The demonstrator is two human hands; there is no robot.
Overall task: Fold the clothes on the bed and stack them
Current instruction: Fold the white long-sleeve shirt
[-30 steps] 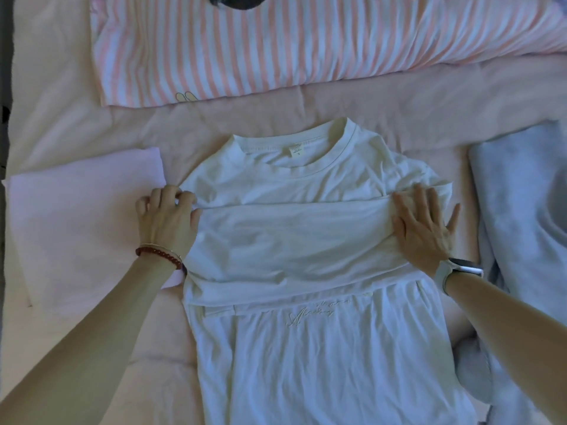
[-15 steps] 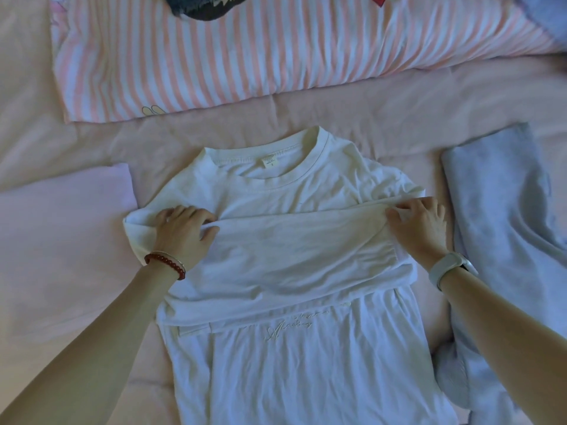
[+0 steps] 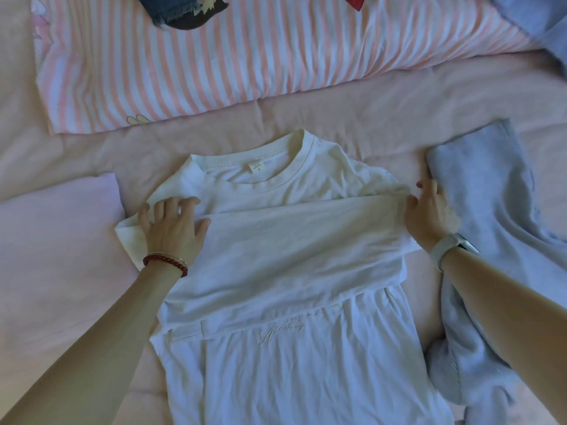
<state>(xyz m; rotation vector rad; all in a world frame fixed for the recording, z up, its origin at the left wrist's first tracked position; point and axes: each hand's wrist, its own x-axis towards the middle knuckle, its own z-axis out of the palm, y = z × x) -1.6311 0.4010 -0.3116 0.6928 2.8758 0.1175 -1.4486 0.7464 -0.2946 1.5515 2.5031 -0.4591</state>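
Observation:
A white T-shirt (image 3: 276, 348) lies flat on the pink bed (image 3: 352, 118), collar (image 3: 257, 176) away from me. A band of its cloth is folded across the chest. My left hand (image 3: 173, 225) presses with spread fingers on the shirt's left shoulder, where a sleeve corner (image 3: 127, 231) sticks out. My right hand (image 3: 429, 216) is at the shirt's right edge, its fingers curled and its thumb on the end of the folded band, pinching it.
A pale pink folded garment (image 3: 55, 240) lies left of the shirt. A rumpled grey-blue garment (image 3: 491, 228) lies to the right, touching my right hand. A pink-striped pillow (image 3: 245, 56) spans the top, with a denim piece (image 3: 171, 7) on it.
Both hands slid outward along the folded band. The left sleeve corner now pokes out to the left, and my right hand went from flat to curled at the edge.

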